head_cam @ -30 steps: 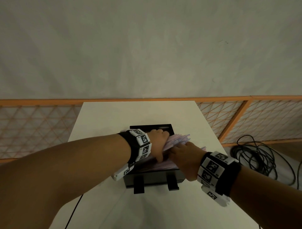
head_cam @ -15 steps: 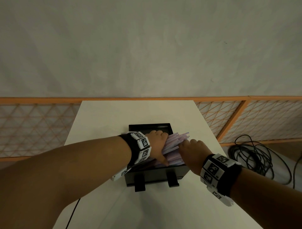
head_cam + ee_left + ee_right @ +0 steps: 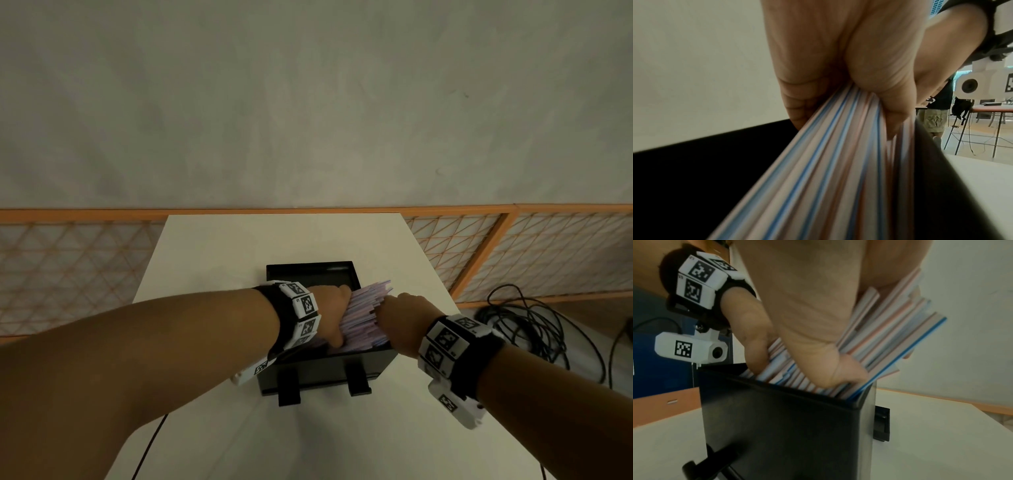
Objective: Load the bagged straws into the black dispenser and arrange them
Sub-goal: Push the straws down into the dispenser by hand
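Observation:
The black dispenser (image 3: 322,371) stands open-topped on the white table (image 3: 274,243). A bundle of striped straws (image 3: 364,313) leans in it, lower ends inside and upper ends sticking out over the right rim. My left hand (image 3: 330,310) grips the bundle from the left, fingers curled round the straws (image 3: 818,170). On the right, my right hand (image 3: 400,317) holds the same bundle. Its thumb presses the straws (image 3: 892,335) near the rim of the dispenser (image 3: 787,426) and its fingers wrap the far side. No bag is visible.
An orange lattice fence (image 3: 513,253) runs behind and to the right of the table. Black cables (image 3: 524,325) lie coiled on the floor at the right. Another person (image 3: 937,113) stands in the background of the left wrist view.
Straws that splayed out to the right have been gathered into a tighter bundle. My right hand has slid a little up and away along it. The left hand has kept its grip.

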A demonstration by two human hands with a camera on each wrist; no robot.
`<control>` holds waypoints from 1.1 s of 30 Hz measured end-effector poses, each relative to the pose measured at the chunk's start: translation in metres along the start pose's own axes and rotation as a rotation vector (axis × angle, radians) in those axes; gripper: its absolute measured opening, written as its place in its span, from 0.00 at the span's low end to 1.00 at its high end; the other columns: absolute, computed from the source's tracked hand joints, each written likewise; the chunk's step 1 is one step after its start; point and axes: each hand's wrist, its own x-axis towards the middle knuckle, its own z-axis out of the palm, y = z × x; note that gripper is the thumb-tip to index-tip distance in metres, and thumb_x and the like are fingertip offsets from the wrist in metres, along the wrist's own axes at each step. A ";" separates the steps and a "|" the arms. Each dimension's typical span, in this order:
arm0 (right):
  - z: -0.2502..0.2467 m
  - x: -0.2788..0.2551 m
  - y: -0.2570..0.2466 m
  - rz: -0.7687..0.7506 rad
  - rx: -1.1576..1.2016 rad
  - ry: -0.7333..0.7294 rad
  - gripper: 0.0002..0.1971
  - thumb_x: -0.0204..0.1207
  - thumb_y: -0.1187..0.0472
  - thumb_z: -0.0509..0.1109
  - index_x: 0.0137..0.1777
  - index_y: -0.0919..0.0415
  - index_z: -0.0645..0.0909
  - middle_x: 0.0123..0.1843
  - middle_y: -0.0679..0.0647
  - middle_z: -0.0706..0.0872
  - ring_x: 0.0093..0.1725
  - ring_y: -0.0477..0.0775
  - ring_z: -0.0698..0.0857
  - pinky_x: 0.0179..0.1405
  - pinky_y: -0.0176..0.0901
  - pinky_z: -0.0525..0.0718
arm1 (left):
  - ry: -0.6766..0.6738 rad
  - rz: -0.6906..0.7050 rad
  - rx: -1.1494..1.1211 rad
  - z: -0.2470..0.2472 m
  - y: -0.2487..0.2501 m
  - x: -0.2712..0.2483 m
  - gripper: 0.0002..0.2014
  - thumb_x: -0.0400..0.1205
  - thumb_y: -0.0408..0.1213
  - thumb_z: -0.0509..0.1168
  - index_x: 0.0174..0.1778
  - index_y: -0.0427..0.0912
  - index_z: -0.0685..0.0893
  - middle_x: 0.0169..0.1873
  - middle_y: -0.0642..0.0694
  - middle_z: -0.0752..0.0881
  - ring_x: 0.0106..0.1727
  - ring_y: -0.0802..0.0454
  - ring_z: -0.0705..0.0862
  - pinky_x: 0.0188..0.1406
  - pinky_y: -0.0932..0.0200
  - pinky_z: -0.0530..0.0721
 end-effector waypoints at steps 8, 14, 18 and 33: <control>0.009 0.005 0.008 -0.034 0.189 0.004 0.21 0.79 0.57 0.64 0.71 0.60 0.74 0.69 0.57 0.80 0.67 0.58 0.81 0.68 0.46 0.77 | -0.082 0.023 0.076 -0.029 0.009 0.007 0.28 0.72 0.39 0.75 0.65 0.35 0.73 0.52 0.37 0.82 0.49 0.42 0.83 0.44 0.53 0.81; 0.009 0.004 -0.005 -0.020 0.310 0.090 0.24 0.74 0.52 0.68 0.70 0.55 0.74 0.66 0.55 0.82 0.62 0.58 0.83 0.63 0.50 0.81 | -0.121 0.004 0.093 -0.029 0.001 0.006 0.31 0.72 0.41 0.75 0.68 0.37 0.71 0.57 0.38 0.82 0.47 0.44 0.80 0.50 0.51 0.81; 0.006 0.004 0.000 0.054 0.293 0.190 0.27 0.67 0.41 0.70 0.65 0.49 0.74 0.59 0.49 0.84 0.57 0.56 0.85 0.57 0.49 0.79 | -0.076 0.002 0.046 -0.025 -0.006 0.003 0.31 0.72 0.40 0.75 0.68 0.37 0.70 0.58 0.36 0.83 0.48 0.42 0.81 0.43 0.56 0.77; 0.021 -0.022 -0.003 0.136 0.987 0.154 0.42 0.70 0.64 0.70 0.81 0.66 0.52 0.81 0.59 0.61 0.82 0.64 0.59 0.76 0.47 0.64 | -0.117 -0.006 -0.052 -0.021 -0.025 -0.005 0.42 0.61 0.49 0.82 0.68 0.42 0.72 0.61 0.43 0.79 0.58 0.46 0.82 0.59 0.51 0.85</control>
